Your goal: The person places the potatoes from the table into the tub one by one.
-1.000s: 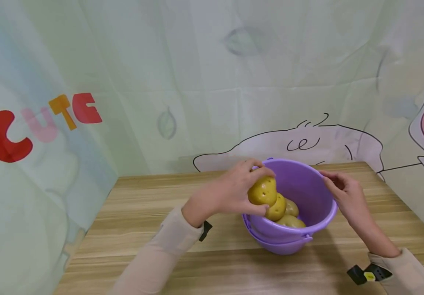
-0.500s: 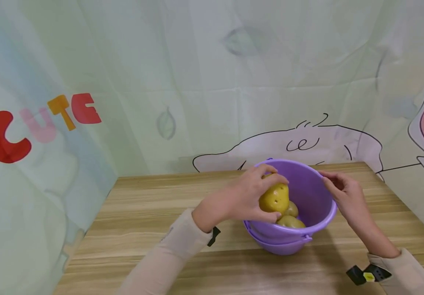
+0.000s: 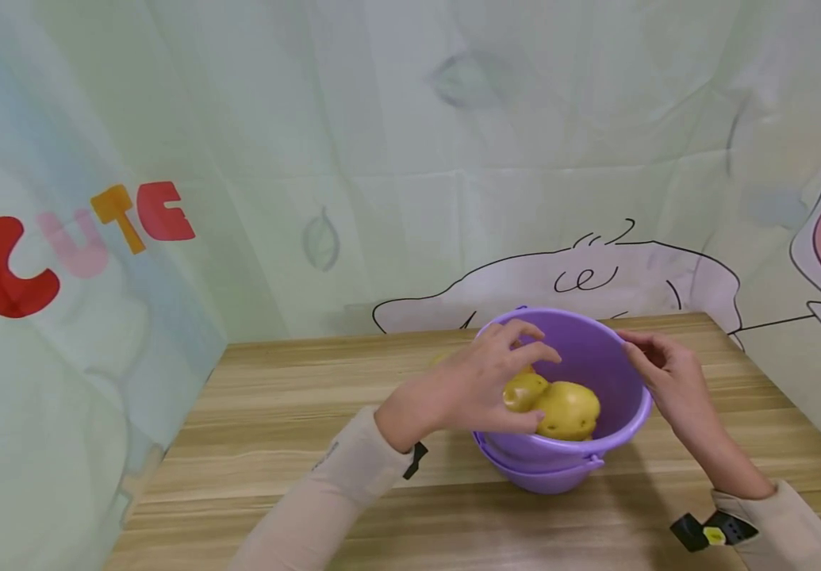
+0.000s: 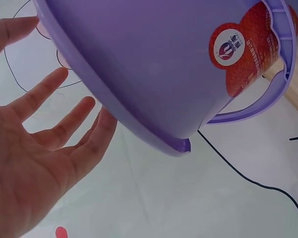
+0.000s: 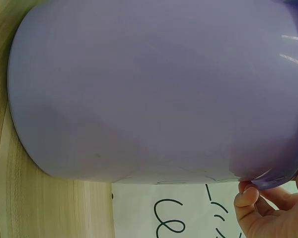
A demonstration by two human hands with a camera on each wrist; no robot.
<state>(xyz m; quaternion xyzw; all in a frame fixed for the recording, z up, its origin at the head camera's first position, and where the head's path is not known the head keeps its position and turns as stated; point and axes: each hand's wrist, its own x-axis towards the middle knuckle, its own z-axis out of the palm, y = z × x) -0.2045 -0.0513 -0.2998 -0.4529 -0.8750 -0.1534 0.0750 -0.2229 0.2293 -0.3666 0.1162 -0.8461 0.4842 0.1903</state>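
Observation:
A purple bucket [image 3: 560,468] stands on the table with several yellow potatoes inside. A large dimpled potato [image 3: 569,411] lies uppermost, beside a smaller potato [image 3: 524,392] that is partly covered by my fingers. My left hand [image 3: 470,385] hovers over the bucket's left rim, fingers spread and holding nothing. In the left wrist view that hand [image 4: 44,139] has its fingers apart beside the rim, below a red label [image 4: 243,49] on the bucket's side. On the right, my right hand [image 3: 674,385] pinches the rim between thumb and fingers, as the right wrist view also shows.
The wood-grain table [image 3: 296,444] reaches back to a pale printed curtain [image 3: 381,159]. The bucket stands near the table's back right, close to the curtain. The bucket's purple handle [image 4: 258,106] hangs at its side.
My left hand has moved right over the bucket and let go of the large potato, which now lies on the others inside. My right hand has stayed at the rim.

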